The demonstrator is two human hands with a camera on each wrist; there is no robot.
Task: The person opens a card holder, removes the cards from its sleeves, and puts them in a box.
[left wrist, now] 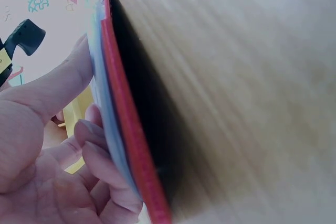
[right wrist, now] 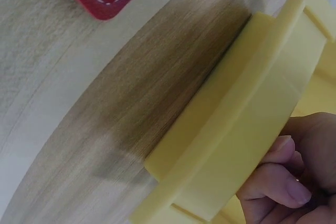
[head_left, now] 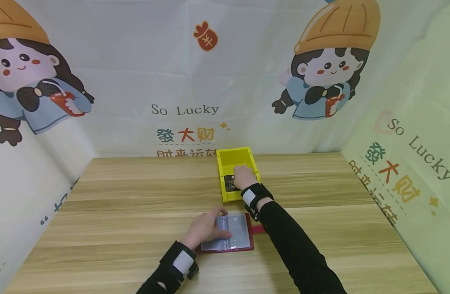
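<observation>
A small card album [head_left: 240, 239] lies open on the table, with a red cover and clear sleeves over a ring spine. My left hand [head_left: 206, 228] rests on its left half, thumb and forefinger spread across the pages. In the left wrist view its fingers lie against the edge of the clear sleeves [left wrist: 107, 114]. Beyond the album stands a yellow bin [head_left: 220, 163] holding a dark card [head_left: 230, 183]. My right hand [head_left: 244, 176] reaches into it beside the card, fingers curled behind the front wall [right wrist: 252, 108]; I cannot tell whether they pinch anything.
A red strap [head_left: 258, 229] sticks out from the album's right side, under my right forearm. The wooden table [head_left: 136, 196] runs back to a printed cloth wall [head_left: 247, 81], with similar cloth on both sides. Both wrists wear black bands.
</observation>
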